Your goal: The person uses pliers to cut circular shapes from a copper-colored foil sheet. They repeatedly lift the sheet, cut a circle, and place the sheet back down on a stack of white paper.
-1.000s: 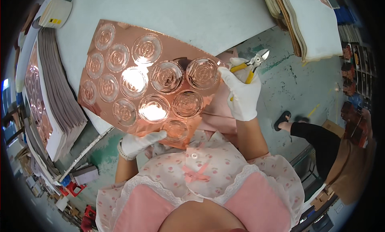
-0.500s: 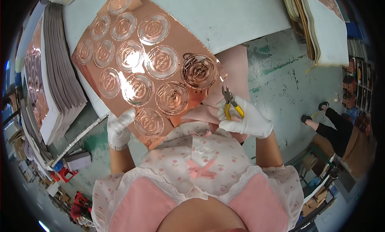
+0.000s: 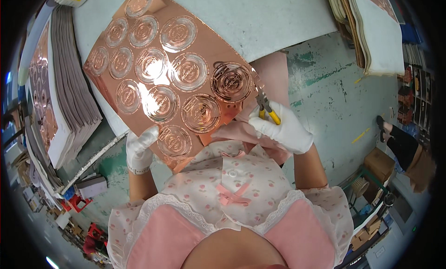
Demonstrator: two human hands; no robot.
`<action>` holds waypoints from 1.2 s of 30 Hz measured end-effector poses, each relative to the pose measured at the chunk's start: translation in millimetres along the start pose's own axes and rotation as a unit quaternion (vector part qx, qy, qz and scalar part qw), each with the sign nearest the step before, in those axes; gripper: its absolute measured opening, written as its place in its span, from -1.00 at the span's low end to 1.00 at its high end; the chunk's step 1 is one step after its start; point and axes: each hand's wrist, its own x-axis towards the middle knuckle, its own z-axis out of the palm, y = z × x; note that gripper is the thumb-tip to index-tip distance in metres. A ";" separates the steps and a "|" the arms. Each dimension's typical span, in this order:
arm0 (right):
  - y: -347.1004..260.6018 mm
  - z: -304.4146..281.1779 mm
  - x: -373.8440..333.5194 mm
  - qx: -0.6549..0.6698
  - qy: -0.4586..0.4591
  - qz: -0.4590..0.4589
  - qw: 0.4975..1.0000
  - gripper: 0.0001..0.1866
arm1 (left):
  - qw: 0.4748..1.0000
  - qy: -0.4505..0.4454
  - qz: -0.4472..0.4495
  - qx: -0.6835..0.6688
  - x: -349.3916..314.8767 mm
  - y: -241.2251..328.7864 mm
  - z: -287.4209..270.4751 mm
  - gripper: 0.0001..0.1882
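A shiny copper-coloured sheet (image 3: 162,78) with rows of embossed round patterns lies tilted across the white table's near edge and reaches toward my body. My left hand (image 3: 141,150), in a white glove, pinches its lower left edge, thumb on top. In my gloved right hand (image 3: 287,132) are side cutters (image 3: 269,110) with yellow handles. The cutters' dark jaws are at the sheet's right edge, beside the darkest round pattern; whether they touch it I cannot tell. A pink sheet or cloth (image 3: 274,76) hangs behind them.
The white table (image 3: 274,18) extends beyond the sheet. A thick stack of grey sheets (image 3: 72,73) stands at left, another stack (image 3: 381,41) at upper right. A worn green-grey floor (image 3: 320,101) shows at right. Another person's legs (image 3: 395,139) are at far right, near cardboard boxes (image 3: 378,164).
My right hand has moved slightly up and left, bringing the cutters' jaws to the sheet's edge. The left hand and sheet hardly moved. The other person has shifted to the right.
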 end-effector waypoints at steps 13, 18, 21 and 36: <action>-2.0 11.1 1.8 -0.328 0.208 -0.050 0.920 -0.53 | 0.999 0.003 -0.029 -0.025 0.6 5.9 9.2 -0.62; -0.6 14.9 1.2 -0.415 0.259 -0.059 0.870 -0.54 | 0.999 0.009 -0.048 -0.018 -1.9 3.4 5.4 -0.61; -4.1 8.5 -3.4 -0.248 0.148 -0.042 0.956 -0.61 | 0.999 0.002 -0.006 -0.033 -0.6 4.7 12.0 -0.61; -2.9 9.0 -7.8 0.179 -0.025 0.014 0.983 -0.70 | 0.999 0.001 -0.004 -0.053 1.5 2.4 15.0 -0.63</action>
